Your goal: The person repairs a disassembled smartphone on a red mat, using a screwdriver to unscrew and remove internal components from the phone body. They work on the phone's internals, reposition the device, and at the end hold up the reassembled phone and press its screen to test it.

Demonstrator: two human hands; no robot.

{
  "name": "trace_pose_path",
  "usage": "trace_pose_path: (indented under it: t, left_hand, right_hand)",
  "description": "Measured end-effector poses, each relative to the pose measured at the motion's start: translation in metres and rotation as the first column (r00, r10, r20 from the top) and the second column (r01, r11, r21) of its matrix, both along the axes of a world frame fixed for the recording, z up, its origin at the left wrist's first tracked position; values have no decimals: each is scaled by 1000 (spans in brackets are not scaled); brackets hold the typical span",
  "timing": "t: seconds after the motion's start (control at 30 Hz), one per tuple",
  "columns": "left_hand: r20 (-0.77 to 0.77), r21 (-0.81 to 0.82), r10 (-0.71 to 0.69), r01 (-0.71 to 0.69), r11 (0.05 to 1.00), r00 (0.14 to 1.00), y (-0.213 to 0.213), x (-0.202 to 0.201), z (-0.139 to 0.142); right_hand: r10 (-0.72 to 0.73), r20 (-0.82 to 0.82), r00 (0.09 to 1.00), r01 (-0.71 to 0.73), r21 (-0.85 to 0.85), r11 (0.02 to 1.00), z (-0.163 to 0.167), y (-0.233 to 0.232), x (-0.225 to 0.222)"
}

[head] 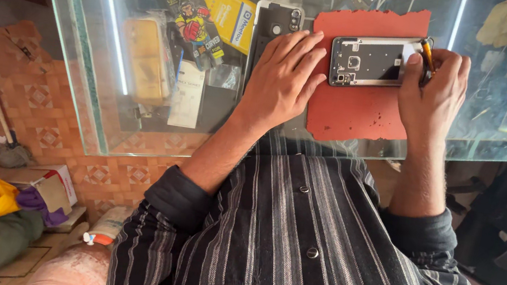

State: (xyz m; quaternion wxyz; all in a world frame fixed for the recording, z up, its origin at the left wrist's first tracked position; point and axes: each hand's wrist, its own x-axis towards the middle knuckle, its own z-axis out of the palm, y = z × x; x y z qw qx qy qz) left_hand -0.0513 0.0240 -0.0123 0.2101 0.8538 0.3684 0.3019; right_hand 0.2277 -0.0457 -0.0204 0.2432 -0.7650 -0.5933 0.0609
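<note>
From my remote seat I see the opened smartphone with its back cover off, a dark frame with a grey inner plate (372, 61), lying on a red rubber work mat with ragged edges (349, 112), which sits on the glass-topped desk (81, 61). My right hand (434, 98) is at the phone's right end, fingers curled and clenched around a thin tool with an orange-and-black shaft (428, 54), its tip at the phone's edge. My left hand (283, 78) lies flat and released, palm down, just left of the phone; its fingertips reach the mat's left edge and touch the phone's left end. That hand partly covers a black phone back panel with camera cut-outs (276, 21) lying beside the mat. So the phone lies between my two hands, touched by both. Under the glass, further left, I can make out a yellow packet (228, 8), a printed phone case with a cartoon figure (196, 24) and a gold-coloured phone case (145, 60).
</note>
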Motion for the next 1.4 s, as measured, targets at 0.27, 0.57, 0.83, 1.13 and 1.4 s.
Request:
trace_pose_path:
  t: [0.27,0.57,0.83,1.13,1.4]
  left_hand:
    - [8,-21,19,-19,1000,1000,-1,-47,5]
    - [-43,-26,-15,14,1000,999,3,-97,22]
    - [-54,30,74,-73,997,996,2,-127,34]
    - [-99,17,81,-79,997,992,13,-113,34]
    - [-626,175,127,-20,984,769,23,-85,26]
  right_hand:
    - [20,-41,999,-20,-5,1000,6,-6,-37]
    - [12,-22,1000,-12,-27,1000,3,-6,-87]
    - [65,-90,994,-66,-10,998,13,-7,-132]
    - [104,-100,990,-109,-46,993,21,1,-140]
    - [266,14,964,-266,26,964,39,10,-130]
